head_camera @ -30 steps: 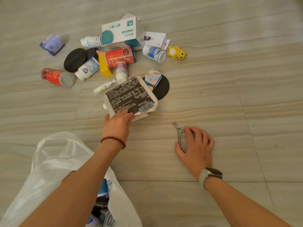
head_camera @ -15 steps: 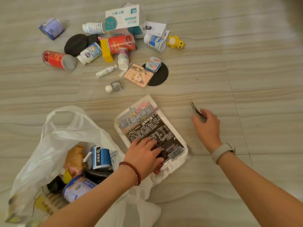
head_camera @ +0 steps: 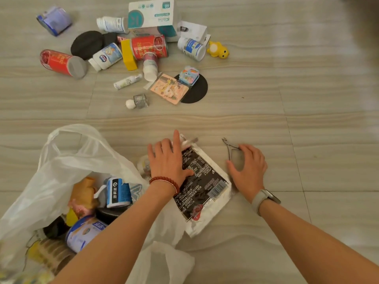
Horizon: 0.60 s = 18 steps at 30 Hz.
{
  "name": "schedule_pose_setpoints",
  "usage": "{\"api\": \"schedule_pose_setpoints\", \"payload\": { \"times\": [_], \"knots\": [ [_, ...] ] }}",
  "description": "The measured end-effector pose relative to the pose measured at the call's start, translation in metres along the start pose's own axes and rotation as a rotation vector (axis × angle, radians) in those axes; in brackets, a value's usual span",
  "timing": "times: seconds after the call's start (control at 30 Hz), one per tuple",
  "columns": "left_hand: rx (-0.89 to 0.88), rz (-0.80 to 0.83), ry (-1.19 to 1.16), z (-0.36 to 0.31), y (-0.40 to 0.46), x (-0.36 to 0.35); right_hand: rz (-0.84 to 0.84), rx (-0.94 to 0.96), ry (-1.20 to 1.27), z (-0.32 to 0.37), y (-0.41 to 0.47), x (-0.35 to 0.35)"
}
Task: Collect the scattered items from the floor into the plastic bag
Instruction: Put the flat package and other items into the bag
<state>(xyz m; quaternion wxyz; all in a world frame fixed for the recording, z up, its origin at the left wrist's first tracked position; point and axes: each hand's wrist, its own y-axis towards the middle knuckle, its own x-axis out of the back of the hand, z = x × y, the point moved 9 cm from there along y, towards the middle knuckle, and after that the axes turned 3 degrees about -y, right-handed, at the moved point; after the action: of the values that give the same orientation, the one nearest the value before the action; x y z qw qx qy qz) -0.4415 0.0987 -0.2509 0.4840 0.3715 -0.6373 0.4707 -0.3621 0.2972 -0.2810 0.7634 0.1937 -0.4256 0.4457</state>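
My left hand point(head_camera: 168, 158) lies flat, fingers spread wide, on the black-and-white food packet point(head_camera: 202, 187) — pressing it, not gripping it. The packet sits on the floor with its near-left edge overlapping the rim of the plastic bag point(head_camera: 61, 160), whose mouth gapes to my left, already holding a jar and tubs. The packet's long axis runs from far-left to near-right, so it points across the bag's opening rather than into it; I judge I'd have to swing or lift the near end leftward to get it inside. My left hand is the nearer one to the bag and is already on the packet.

My right hand point(head_camera: 248, 167) is cupped on the tile just right of the packet, fingers curled loosely over the handles of the cuticle nippers point(head_camera: 230, 149) — whether I've truly closed on them I cannot tell. Their beak points away from me, clear of my fingertips.

The rest — red cans, white bottles, a yellow duck point(head_camera: 218, 50) — lies well apart, farther out.
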Motion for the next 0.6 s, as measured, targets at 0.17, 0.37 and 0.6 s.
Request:
{"api": "schedule_pose_setpoints", "payload": {
  "times": [0.17,0.37,0.6],
  "knots": [
    [-0.164,0.019,-0.007,-0.026,-0.023,-0.006,0.001,-0.012,0.056,-0.003,0.0,0.002],
    [-0.011,0.04,-0.402,-0.011,-0.019,-0.013,0.013,-0.013,0.103,-0.002,-0.001,0.004],
    [0.228,0.115,-0.091,0.021,-0.006,-0.018,0.008,-0.002,0.088,-0.002,-0.001,0.003]
  ]
}}
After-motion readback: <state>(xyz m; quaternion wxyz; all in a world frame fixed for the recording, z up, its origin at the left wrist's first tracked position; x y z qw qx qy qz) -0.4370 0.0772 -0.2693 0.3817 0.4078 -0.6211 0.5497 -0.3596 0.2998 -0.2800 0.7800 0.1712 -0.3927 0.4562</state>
